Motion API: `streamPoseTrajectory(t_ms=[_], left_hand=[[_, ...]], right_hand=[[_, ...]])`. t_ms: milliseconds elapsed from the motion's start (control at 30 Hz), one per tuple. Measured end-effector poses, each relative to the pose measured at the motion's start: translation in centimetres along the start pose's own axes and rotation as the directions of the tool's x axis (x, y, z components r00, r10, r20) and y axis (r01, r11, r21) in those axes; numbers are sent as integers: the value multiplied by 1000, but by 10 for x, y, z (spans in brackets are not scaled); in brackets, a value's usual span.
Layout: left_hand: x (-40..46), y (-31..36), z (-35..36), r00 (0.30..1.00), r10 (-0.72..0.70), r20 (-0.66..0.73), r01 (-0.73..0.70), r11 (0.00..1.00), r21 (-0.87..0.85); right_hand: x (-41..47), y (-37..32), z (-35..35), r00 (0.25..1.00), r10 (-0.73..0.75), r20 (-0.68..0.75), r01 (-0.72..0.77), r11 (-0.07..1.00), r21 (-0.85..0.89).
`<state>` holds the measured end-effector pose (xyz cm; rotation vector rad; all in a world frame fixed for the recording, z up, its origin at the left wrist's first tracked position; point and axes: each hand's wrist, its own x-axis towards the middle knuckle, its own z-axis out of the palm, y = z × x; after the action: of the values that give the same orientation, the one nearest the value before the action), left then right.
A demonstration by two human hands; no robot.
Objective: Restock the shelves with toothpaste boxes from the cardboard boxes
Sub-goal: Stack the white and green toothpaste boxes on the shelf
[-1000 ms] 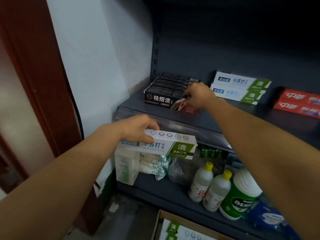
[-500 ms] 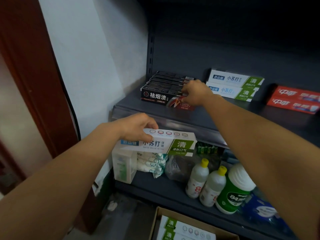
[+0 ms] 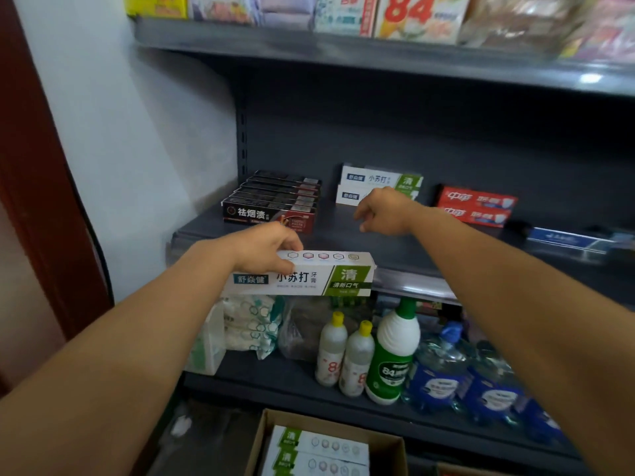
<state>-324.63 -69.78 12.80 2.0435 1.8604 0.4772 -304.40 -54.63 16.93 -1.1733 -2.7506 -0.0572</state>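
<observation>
Head view: toothpaste box (image 3: 302, 274) in left grip (image 3: 264, 247)

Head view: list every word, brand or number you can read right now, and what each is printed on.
"舒焱健 小苏打 牙膏 清 清新口气": white-green toothpaste box gripped by left hand.
"祛烟渍": front black toothpaste box.
"中华": red toothpaste boxes.
"84": green bottle.
"84": package on top shelf.
Fine print, blue box, water bottle labels: too blurred to read.
</observation>
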Motion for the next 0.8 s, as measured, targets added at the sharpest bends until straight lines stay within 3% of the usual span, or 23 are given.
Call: streamPoseTrajectory(t_ms=[333, 800], left_hand=[[46, 64, -17, 998, 56, -18, -55, 997, 45], [213, 90, 15, 997, 79, -20, -76, 992, 97]], right_hand=[[-38, 74, -22, 997, 69, 19, -69, 998, 1], [-18, 195, -7, 972, 233, -39, -234, 972, -28]])
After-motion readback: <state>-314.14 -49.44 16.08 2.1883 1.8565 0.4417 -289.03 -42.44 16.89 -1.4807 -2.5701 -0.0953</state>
